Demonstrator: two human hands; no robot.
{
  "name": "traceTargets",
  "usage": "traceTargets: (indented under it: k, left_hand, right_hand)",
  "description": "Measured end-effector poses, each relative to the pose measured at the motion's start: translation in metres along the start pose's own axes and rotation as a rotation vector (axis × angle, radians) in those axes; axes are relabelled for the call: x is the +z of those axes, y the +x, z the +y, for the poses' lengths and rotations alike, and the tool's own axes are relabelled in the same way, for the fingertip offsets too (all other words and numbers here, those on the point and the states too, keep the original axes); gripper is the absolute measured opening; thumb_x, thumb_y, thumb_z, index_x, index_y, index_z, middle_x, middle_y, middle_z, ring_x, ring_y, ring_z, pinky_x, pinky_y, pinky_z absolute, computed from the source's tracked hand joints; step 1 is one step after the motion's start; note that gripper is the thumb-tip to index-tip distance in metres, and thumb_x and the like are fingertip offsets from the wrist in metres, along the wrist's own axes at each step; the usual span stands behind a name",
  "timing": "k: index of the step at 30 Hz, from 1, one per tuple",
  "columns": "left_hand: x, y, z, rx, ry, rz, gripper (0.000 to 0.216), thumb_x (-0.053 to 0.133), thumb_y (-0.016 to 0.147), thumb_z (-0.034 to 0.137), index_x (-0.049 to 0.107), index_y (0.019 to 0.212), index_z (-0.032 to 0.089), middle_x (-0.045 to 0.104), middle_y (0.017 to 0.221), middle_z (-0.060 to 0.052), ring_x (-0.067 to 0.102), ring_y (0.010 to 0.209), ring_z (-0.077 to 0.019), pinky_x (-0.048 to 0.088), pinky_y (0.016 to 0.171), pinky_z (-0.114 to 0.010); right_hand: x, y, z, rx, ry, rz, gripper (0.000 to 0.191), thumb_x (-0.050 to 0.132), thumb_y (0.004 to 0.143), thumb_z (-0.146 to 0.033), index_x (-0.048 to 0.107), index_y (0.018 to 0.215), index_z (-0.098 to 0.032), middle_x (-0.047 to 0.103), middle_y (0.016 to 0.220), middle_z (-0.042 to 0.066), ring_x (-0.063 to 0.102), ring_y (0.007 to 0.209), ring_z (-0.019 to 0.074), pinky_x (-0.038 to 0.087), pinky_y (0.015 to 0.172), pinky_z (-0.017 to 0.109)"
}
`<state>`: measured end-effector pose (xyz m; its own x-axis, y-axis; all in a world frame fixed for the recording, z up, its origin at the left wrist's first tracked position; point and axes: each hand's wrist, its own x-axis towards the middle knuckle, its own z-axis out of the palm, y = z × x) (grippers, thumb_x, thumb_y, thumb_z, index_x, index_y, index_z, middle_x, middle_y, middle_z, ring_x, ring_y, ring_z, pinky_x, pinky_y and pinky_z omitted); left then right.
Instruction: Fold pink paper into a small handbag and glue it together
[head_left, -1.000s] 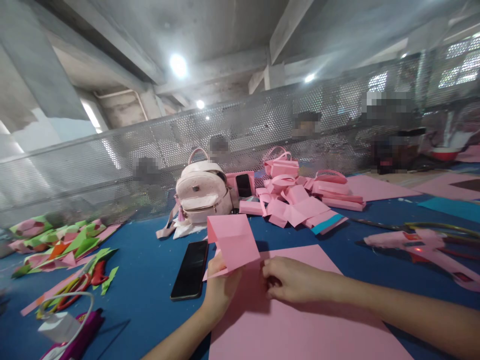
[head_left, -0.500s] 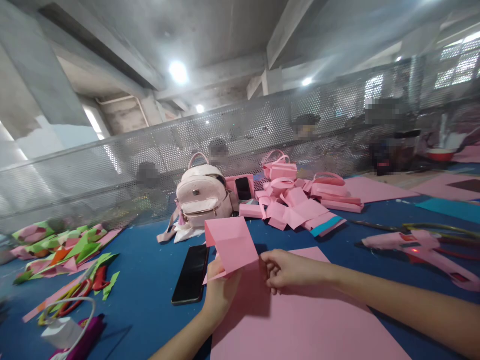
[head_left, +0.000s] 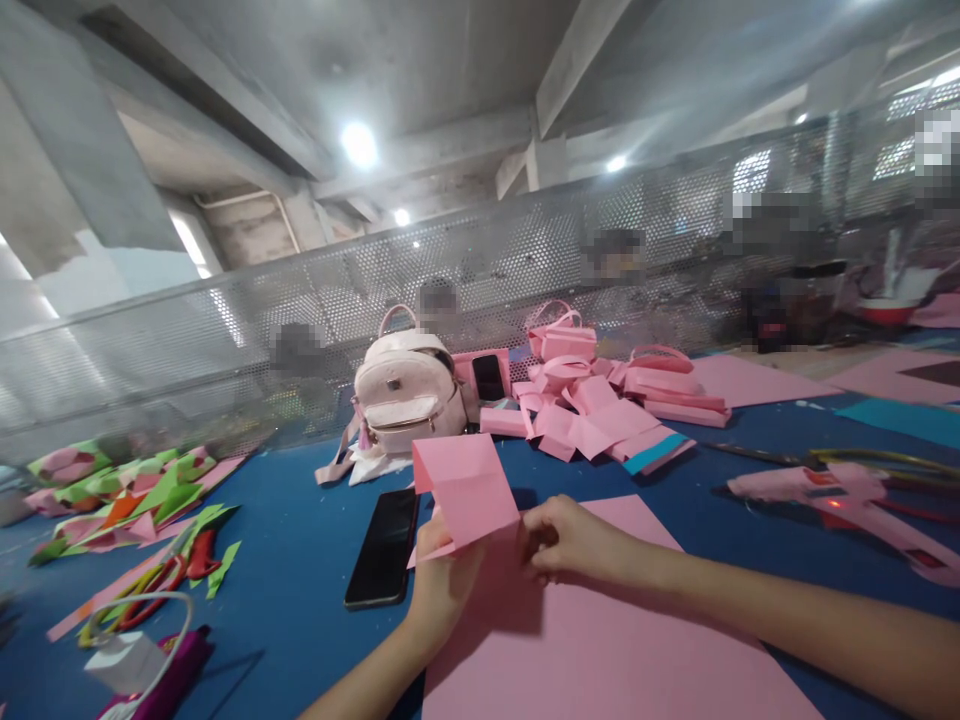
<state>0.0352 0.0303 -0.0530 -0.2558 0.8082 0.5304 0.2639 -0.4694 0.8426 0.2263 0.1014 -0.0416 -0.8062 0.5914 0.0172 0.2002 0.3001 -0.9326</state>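
A folded piece of pink paper (head_left: 472, 490) stands up in my left hand (head_left: 442, 590), whose fingers are wrapped round its lower part and partly hidden behind it. My right hand (head_left: 562, 540) is closed at the right edge of that folded paper, fingers curled and pinched together; whether they grip the edge is hard to see. Beneath both hands lies a large flat pink sheet (head_left: 622, 650). A black phone (head_left: 381, 550) rests on the blue table just left of my left hand.
Beyond my hands stand a white backpack (head_left: 405, 390) and a pile of pink paper pieces (head_left: 577, 400). A pink glue gun (head_left: 847, 500) with a lit red light lies right. Left are scissors (head_left: 161, 585), a white charger (head_left: 124, 660) and coloured scraps (head_left: 142, 500). A perforated metal screen (head_left: 487, 260) runs behind.
My right hand's fingers have curled in closer at the edge of the folded pink paper. My left hand and the paper stay almost where they were.
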Motion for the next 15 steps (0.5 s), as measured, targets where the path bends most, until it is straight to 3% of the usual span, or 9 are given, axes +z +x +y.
traceTargets:
  k: [5, 12, 15]
  left_hand:
    - [-0.001, 0.0, 0.002, 0.06, 0.06, -0.029, 0.024, 0.071, 0.078, 0.029, 0.066, 0.059, 0.015, 0.06, 0.061, -0.002, 0.047, 0.057, -0.0146, 0.04, 0.054, -0.027]
    - [0.001, 0.002, 0.006, 0.112, 0.099, -0.023, 0.028, 0.068, 0.079, 0.027, 0.063, 0.055, 0.015, 0.056, 0.056, -0.001, 0.046, 0.054, -0.013, 0.038, 0.052, -0.025]
    - [0.001, 0.002, 0.002, 0.129, 0.115, -0.018, 0.031, 0.067, 0.08, 0.028, 0.062, 0.053, 0.015, 0.056, 0.054, 0.0, 0.046, 0.053, -0.0129, 0.038, 0.051, -0.025]
  right_hand:
    - [0.005, 0.001, -0.006, -0.097, -0.153, 0.026, 0.023, 0.055, 0.06, -0.007, 0.071, 0.073, -0.016, 0.072, 0.084, 0.003, 0.063, 0.077, 0.0183, 0.048, 0.07, 0.025]
    - [0.002, -0.005, -0.009, -0.109, -0.369, -0.009, 0.017, 0.054, 0.066, -0.006, 0.063, 0.077, -0.016, 0.067, 0.095, 0.007, 0.059, 0.086, 0.0207, 0.045, 0.076, 0.029]
    - [-0.01, -0.012, -0.032, -0.096, -0.4, -0.093, 0.011, 0.054, 0.072, -0.009, 0.06, 0.076, -0.017, 0.066, 0.085, 0.004, 0.061, 0.077, 0.0182, 0.045, 0.069, 0.026]
